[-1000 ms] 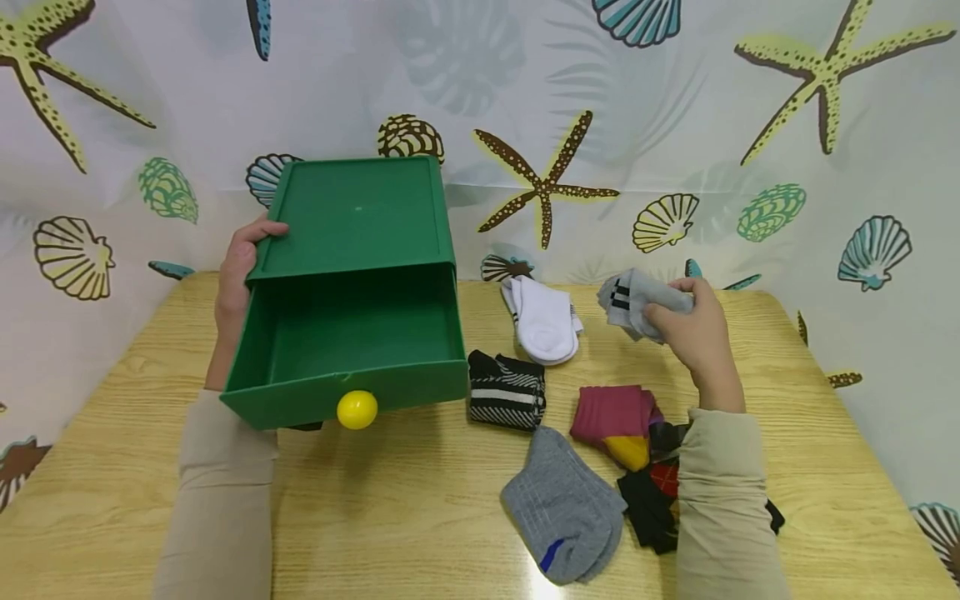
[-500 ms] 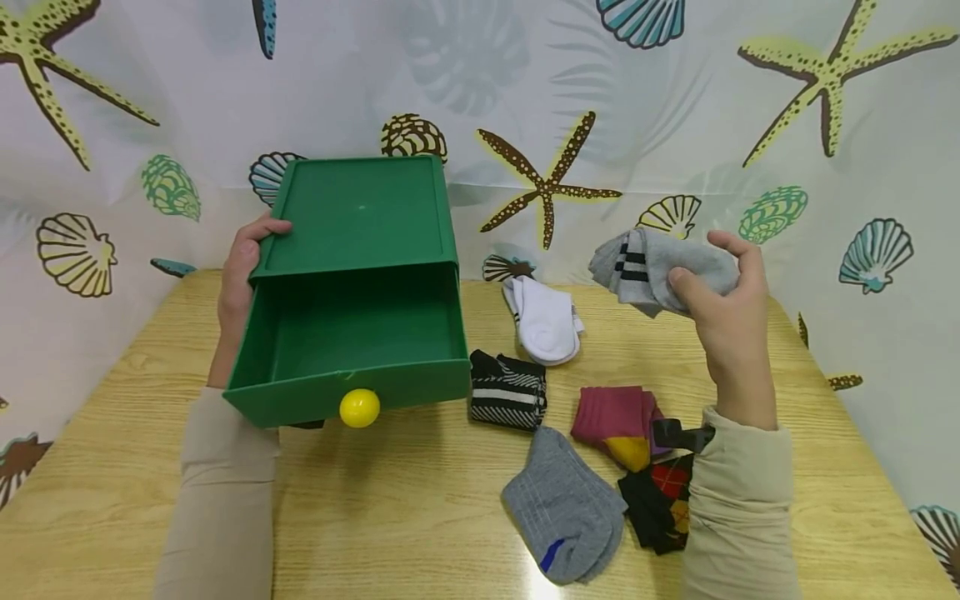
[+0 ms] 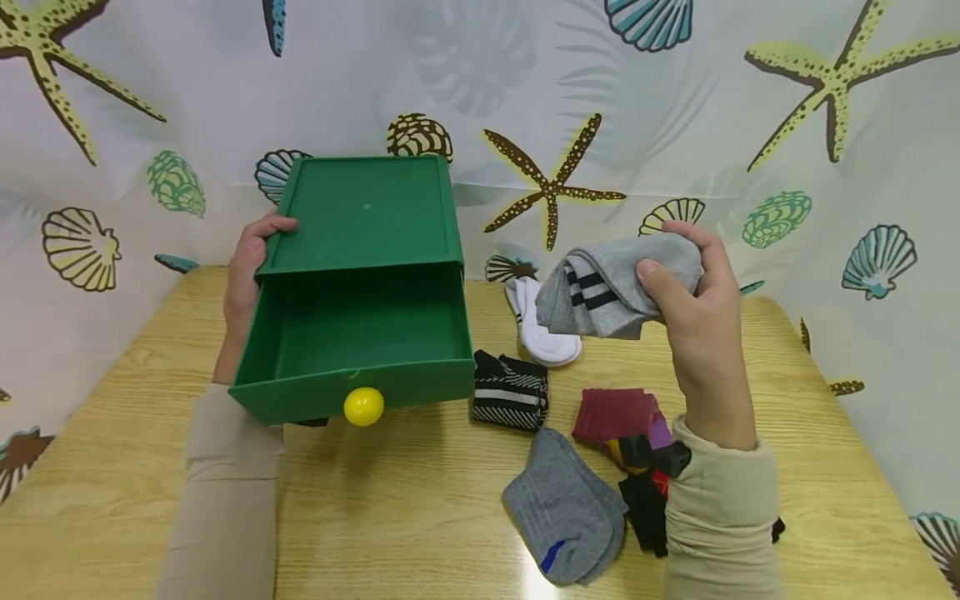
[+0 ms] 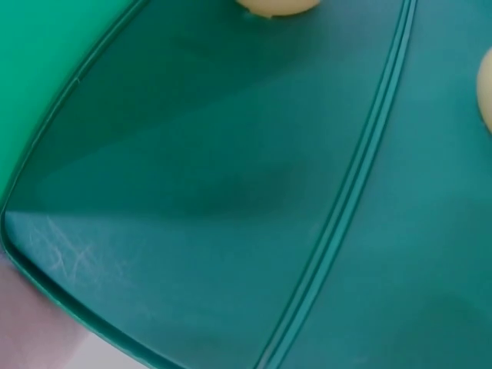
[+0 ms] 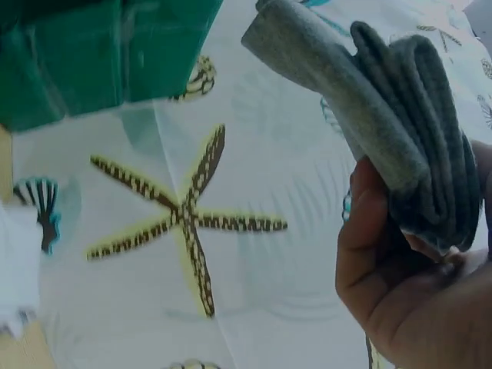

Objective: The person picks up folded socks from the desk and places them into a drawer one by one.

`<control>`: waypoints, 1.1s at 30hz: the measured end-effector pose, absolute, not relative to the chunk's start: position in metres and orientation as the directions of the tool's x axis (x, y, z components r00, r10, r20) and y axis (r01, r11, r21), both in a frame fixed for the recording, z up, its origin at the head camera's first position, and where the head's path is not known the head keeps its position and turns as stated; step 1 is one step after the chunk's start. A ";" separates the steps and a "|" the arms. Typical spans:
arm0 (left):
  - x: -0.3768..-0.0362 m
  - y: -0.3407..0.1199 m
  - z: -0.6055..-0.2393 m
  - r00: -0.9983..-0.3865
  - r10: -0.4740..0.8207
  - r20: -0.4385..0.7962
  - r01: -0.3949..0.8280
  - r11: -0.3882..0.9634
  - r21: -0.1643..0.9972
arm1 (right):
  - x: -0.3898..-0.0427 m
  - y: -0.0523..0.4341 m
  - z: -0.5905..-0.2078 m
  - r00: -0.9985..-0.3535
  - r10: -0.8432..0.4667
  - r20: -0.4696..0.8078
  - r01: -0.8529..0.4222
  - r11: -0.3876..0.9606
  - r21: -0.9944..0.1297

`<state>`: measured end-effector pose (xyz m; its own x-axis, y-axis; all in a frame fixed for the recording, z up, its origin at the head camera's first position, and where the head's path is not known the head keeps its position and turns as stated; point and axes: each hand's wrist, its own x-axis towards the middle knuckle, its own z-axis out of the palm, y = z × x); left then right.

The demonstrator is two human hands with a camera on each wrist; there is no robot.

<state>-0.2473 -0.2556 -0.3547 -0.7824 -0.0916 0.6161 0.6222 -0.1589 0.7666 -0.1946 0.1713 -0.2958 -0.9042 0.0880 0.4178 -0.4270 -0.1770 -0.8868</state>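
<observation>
Right grip (image 3: pixel 701 325) clamped on gray striped socks (image 3: pixel 626 271), folded; thumb on near face, other fingers behind, spread only by the socks' thickness. Left grip (image 3: pixel 247 267) grasps green box (image 3: pixel 367 217) at its left side, one finger bent over the top edge; rest of its fingers partly hidden.

Box over left half of desk (image 3: pixel 97 517), toward far edge, drawer (image 3: pixel 352 396) pulled out toward near edge, yellow knob (image 3: pixel 363 407) on front. Right of box: white socks (image 3: pixel 551 346) near far edge, partly covered by the held pair in head view; black-and-white socks (image 3: pixel 510 393) just beside drawer; dark gray socks (image 3: pixel 566 508) toward near edge. Farther toward right edge: maroon socks (image 3: pixel 615 414) and black socks (image 3: pixel 643 504), partly blocked by right sleeve (image 3: pixel 723 517) and black wrist mount (image 3: pixel 652 454). Patterned cloth (image 3: pixel 510 75) behind.

Gray striped socks sit inside right grip, raised above desk near far edge, sticking out leftward from the fingers, apart from box.
</observation>
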 end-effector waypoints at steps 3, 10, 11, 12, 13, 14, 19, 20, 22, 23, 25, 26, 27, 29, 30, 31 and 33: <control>-0.247 -0.256 -0.355 -0.778 -0.095 0.621 0.627 -0.163 0.762 | -0.192 0.153 -0.294 -0.914 0.069 0.400 -0.405 -0.222 -0.887; -0.250 -0.256 -0.357 -0.765 -0.111 0.634 0.644 -0.153 0.750 | -0.187 0.106 -0.292 -0.917 -0.009 0.399 -0.375 -0.324 -0.868; -0.251 -0.256 -0.357 -0.764 -0.113 0.636 0.646 -0.143 0.750 | -0.186 0.100 -0.292 -0.916 -0.020 0.400 -0.372 -0.327 -0.869; -0.251 -0.256 -0.357 -0.761 -0.118 0.637 0.648 -0.133 0.750 | -0.186 0.093 -0.291 -0.917 -0.033 0.398 -0.368 -0.319 -0.873; -0.251 -0.256 -0.357 -0.759 -0.121 0.639 0.651 -0.129 0.748 | -0.185 0.087 -0.290 -0.917 -0.047 0.395 -0.363 -0.306 -0.880; -0.251 -0.256 -0.357 -0.759 -0.123 0.639 0.651 -0.121 0.750 | -0.184 0.081 -0.290 -0.917 -0.068 0.393 -0.358 -0.293 -0.886; -0.252 -0.254 -0.356 -0.766 -0.106 0.634 0.642 -0.125 0.756 | -0.181 0.056 -0.288 -0.895 -0.204 0.397 -0.359 -0.198 -0.912; -0.252 -0.254 -0.356 -0.769 -0.100 0.631 0.639 -0.127 0.759 | -0.180 0.052 -0.289 -0.888 -0.223 0.403 -0.371 -0.172 -0.913; -0.252 -0.254 -0.355 -0.768 -0.098 0.633 0.640 -0.125 0.758 | -0.178 0.043 -0.289 -0.876 -0.232 0.422 -0.412 -0.094 -0.907; -0.253 -0.254 -0.355 -0.766 -0.099 0.635 0.643 -0.124 0.756 | -0.176 0.038 -0.289 -0.874 -0.224 0.432 -0.434 -0.043 -0.900; -0.253 -0.255 -0.354 -0.762 -0.104 0.639 0.648 -0.123 0.752 | -0.173 0.030 -0.288 -0.867 -0.201 0.455 -0.475 0.060 -0.878; -0.253 -0.256 -0.354 -0.759 -0.109 0.642 0.651 -0.121 0.749 | -0.171 0.026 -0.288 -0.866 -0.190 0.463 -0.487 0.104 -0.867; -0.253 -0.256 -0.354 -0.759 -0.111 0.642 0.651 -0.120 0.749 | -0.169 0.022 -0.288 -0.866 -0.182 0.466 -0.492 0.142 -0.859; -0.251 -0.258 -0.356 -0.765 -0.114 0.634 0.644 -0.112 0.757 | -0.166 0.015 -0.289 -0.872 -0.178 0.456 -0.485 0.196 -0.852; -0.251 -0.259 -0.356 -0.768 -0.115 0.630 0.640 -0.111 0.760 | -0.164 0.011 -0.289 -0.876 -0.182 0.447 -0.479 0.214 -0.852; -0.250 -0.259 -0.356 -0.770 -0.115 0.627 0.637 -0.108 0.763 | -0.163 0.008 -0.290 -0.882 -0.185 0.434 -0.469 0.236 -0.851; -0.249 -0.259 -0.356 -0.774 -0.111 0.624 0.633 -0.105 0.767 | -0.160 0.000 -0.289 -0.894 -0.187 0.406 -0.446 0.294 -0.846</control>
<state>-0.2487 -0.2593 -0.3559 -0.7738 -0.1111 0.6236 0.6332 -0.1047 0.7669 -0.1605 0.0005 -0.2886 -0.8944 -0.1865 0.4064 -0.4455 0.2938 -0.8457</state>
